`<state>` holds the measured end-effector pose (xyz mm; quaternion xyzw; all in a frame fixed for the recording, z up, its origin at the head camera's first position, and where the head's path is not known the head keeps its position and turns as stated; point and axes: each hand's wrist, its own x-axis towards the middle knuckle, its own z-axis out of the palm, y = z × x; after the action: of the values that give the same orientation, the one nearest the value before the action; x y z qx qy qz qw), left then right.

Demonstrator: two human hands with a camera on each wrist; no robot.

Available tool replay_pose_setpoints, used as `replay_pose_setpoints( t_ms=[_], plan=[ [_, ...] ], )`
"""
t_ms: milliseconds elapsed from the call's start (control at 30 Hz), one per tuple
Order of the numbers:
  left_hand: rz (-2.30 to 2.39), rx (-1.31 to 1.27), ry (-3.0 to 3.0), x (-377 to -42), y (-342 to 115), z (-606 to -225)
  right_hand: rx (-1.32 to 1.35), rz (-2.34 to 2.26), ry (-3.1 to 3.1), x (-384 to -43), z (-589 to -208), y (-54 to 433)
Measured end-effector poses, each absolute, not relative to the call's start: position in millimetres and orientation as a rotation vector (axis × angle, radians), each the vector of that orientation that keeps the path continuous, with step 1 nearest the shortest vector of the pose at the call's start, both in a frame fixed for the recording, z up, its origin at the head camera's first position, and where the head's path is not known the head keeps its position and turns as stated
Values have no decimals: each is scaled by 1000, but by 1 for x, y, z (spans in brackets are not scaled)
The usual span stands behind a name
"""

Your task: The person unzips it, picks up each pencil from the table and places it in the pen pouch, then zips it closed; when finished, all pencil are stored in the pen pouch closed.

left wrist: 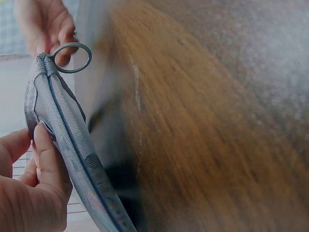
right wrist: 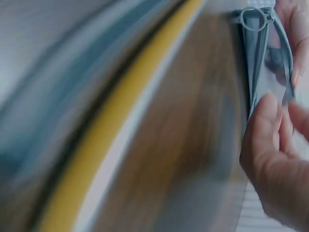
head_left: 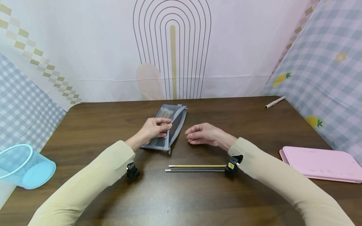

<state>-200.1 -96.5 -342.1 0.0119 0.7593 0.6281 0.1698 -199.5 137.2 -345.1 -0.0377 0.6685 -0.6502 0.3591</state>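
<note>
A grey-blue mesh pencil pouch [head_left: 176, 125] lies on the table with its zipped side gaping open. Several pencils [head_left: 165, 113] show through the mesh. My left hand [head_left: 152, 128] pinches the edge of the pouch's opening between thumb and fingers, as the left wrist view also shows. Just right of the pouch is my right hand [head_left: 206, 135], fingers loosely bent, with nothing seen in it. Below that hand a gold pencil [head_left: 198, 166] and a dark grey pencil [head_left: 195, 170] lie side by side, their right ends hidden by the wrist camera. A ring zip pull [left wrist: 90, 55] hangs at the pouch's near end.
A light-blue mesh pen cup [head_left: 39, 169] stands at the table's left edge. Pink flat cases or notebooks [head_left: 322, 163] lie at the right. A white pen [head_left: 275, 102] rests near the far right corner. Cloth-covered panels [head_left: 107, 56] rise behind and beside the brown table [head_left: 141, 201].
</note>
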Motion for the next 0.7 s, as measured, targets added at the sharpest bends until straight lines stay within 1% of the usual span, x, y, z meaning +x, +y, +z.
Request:
replay_pose_setpoints(
  t_ms=[267,700],
  plan=[
    [1775,27,2153,-200,-97,-343,-366,-1431,1695,-181,-354,168],
    [1770,22,2155,-202,-97,-345,-665,-1175,1892,-165,-357,167]
  ],
)
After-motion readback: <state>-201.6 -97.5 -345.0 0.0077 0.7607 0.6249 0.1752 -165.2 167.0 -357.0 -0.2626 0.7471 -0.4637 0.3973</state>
